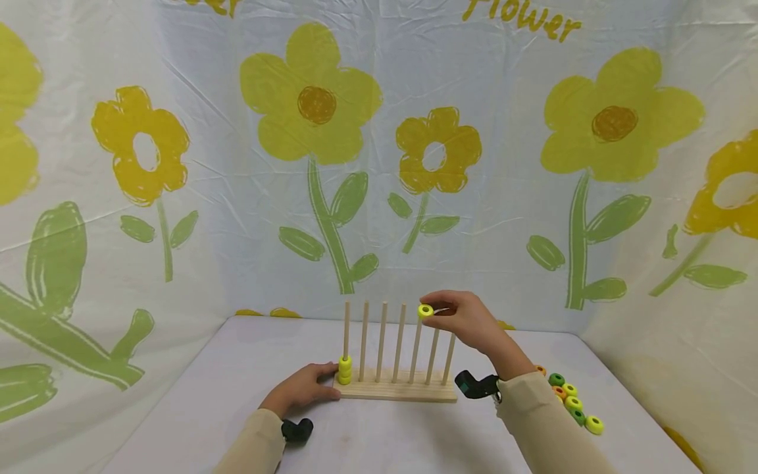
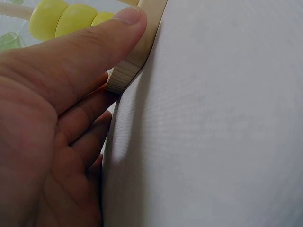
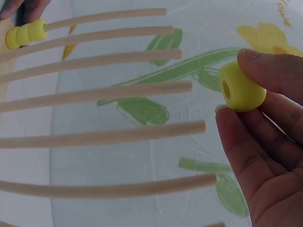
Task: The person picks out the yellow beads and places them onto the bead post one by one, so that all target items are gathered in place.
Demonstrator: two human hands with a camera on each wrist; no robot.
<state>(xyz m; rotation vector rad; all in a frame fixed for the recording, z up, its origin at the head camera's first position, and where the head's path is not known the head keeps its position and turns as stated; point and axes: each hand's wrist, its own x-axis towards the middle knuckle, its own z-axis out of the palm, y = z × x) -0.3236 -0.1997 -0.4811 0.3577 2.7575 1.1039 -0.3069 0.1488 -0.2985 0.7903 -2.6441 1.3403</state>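
Observation:
A wooden peg rack (image 1: 397, 394) with several upright pegs stands on the table. My left hand (image 1: 301, 387) holds the left end of its base, thumb on the near side, as the left wrist view also shows. Three yellow beads (image 1: 345, 370) are stacked on the leftmost peg. Above the rack, my right hand (image 1: 469, 321) pinches another yellow bead (image 3: 251, 90) between thumb and fingers. In the right wrist view this bead is off the pegs, beyond their tips, with its hole facing them. The other pegs carry no beads where they show.
Loose yellow, green and orange beads (image 1: 572, 401) lie on the table to the right, partly hidden by my right forearm. A flower-printed cloth (image 1: 497, 250) hangs behind and at both sides of the white table (image 1: 195, 395). Each wrist wears a black camera (image 1: 476, 384).

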